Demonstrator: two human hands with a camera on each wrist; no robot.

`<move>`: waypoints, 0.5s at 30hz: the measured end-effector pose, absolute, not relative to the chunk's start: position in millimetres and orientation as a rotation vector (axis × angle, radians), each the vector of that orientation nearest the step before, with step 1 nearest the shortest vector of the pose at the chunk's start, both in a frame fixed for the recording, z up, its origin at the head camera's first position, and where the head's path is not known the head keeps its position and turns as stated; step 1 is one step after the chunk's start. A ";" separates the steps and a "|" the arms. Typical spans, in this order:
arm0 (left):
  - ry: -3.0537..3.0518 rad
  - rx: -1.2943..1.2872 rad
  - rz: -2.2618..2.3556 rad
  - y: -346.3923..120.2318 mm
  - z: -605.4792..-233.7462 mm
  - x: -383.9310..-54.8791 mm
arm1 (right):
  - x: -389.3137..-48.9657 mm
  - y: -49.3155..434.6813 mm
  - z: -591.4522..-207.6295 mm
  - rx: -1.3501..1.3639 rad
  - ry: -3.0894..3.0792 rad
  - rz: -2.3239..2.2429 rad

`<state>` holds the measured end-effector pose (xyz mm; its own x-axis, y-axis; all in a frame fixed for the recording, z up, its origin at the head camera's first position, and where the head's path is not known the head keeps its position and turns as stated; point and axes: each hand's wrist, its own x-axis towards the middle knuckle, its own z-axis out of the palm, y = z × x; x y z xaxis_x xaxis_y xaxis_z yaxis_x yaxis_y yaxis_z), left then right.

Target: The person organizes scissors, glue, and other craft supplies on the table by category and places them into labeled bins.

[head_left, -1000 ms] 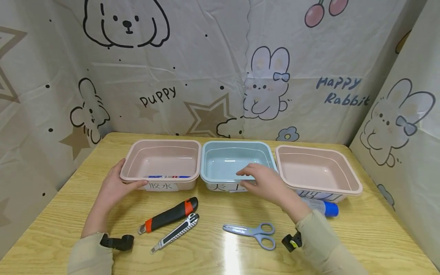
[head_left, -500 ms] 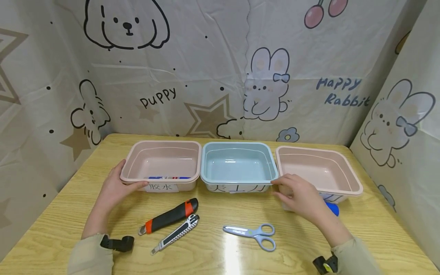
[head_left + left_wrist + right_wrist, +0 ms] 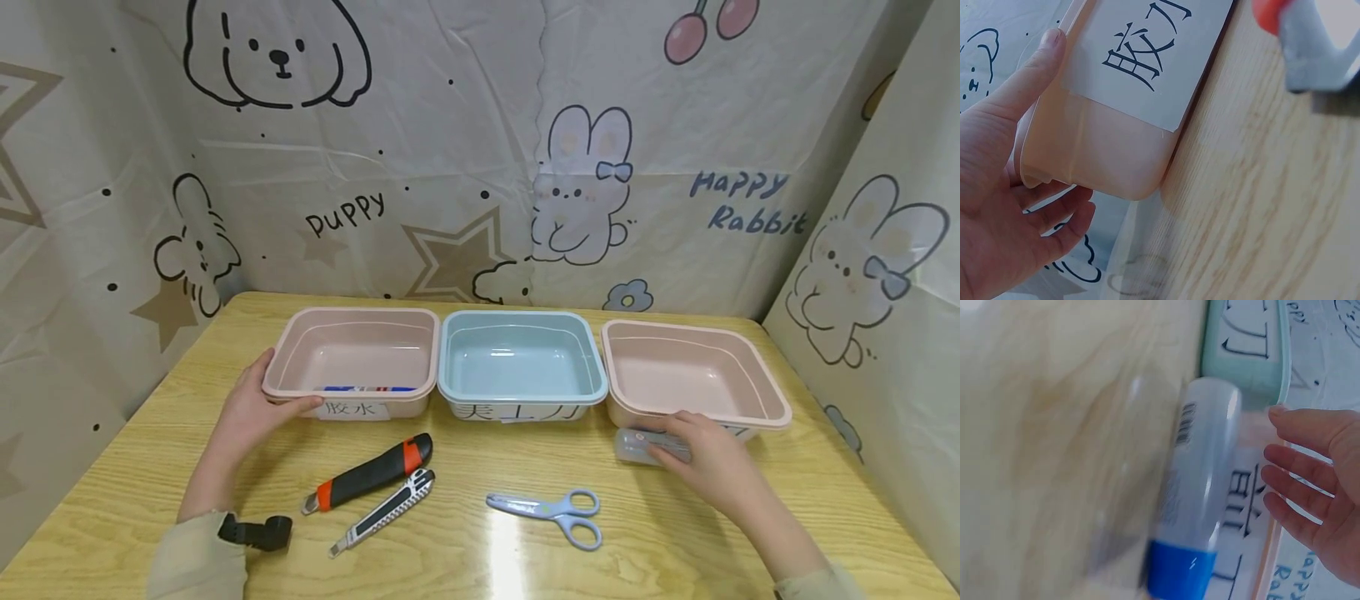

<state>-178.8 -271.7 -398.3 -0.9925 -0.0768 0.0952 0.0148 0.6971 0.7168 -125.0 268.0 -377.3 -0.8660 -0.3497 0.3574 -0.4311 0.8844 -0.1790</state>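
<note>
In the head view, my left hand (image 3: 251,408) holds the front left corner of the left pink bin (image 3: 408,406), thumb along the front rim. The left wrist view shows the fingers around the bin's side (image 3: 1116,156). My right hand (image 3: 708,462) is over a clear glue bottle (image 3: 633,447) lying in front of the right pink bin (image 3: 682,342), hiding its capped end. Seen from the right wrist, the right hand (image 3: 1325,481) has its fingers extended, apart from the bottle (image 3: 1200,469), whose blue cap (image 3: 1182,569) shows.
A blue bin (image 3: 521,400) stands between the pink ones. In front lie a black-and-orange utility knife (image 3: 367,473), a slimmer silver utility knife (image 3: 384,510) and light blue scissors (image 3: 551,507). A blue and red item (image 3: 367,388) lies inside the left bin. A printed curtain (image 3: 450,167) hangs behind.
My right hand has moved right, from over the blue bin, past its front right corner, to the glue bottle. My left hand stays on the left pink bin.
</note>
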 end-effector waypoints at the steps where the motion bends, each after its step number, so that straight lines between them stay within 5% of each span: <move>1: -2.783 0.049 -1.175 -271.7 -398.3 -178.9 | -123.8 270.8 -378.5 0.569 -2.749 0.355; 15: -2.782 0.042 -1.187 -271.3 -397.4 -178.5 | -123.0 286.1 -389.6 0.486 -2.874 0.284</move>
<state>-178.5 -271.3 -397.4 -0.9929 -0.0708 0.0959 0.0202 0.6926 0.7211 -123.0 286.1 -389.6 -0.9231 -0.3013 0.2390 -0.3423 0.9270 -0.1534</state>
